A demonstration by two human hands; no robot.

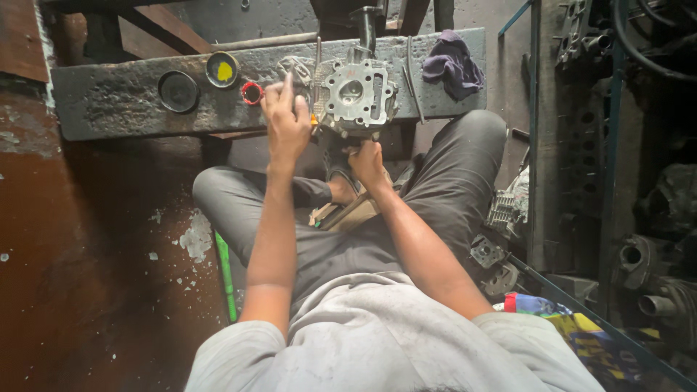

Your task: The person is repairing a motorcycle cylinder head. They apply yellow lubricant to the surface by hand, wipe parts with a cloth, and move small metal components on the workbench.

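A grey metal engine cylinder head (357,96) stands on a dark, grimy workbench plank (116,101). My left hand (285,123) is raised just left of it, fingers curled, with something small and orange at the fingers; what it is I cannot tell. My right hand (368,161) grips the lower edge of the cylinder head from below. I sit cross-legged in dark trousers, with a wooden-handled tool (348,214) lying in my lap.
On the plank lie a small red cap (251,92), a round tin with yellow paste (222,70), a dark round lid (178,91), thin metal rods (414,80) and a purple rag (451,64). Engine parts (501,210) crowd the floor and metal shelving (610,145) at right.
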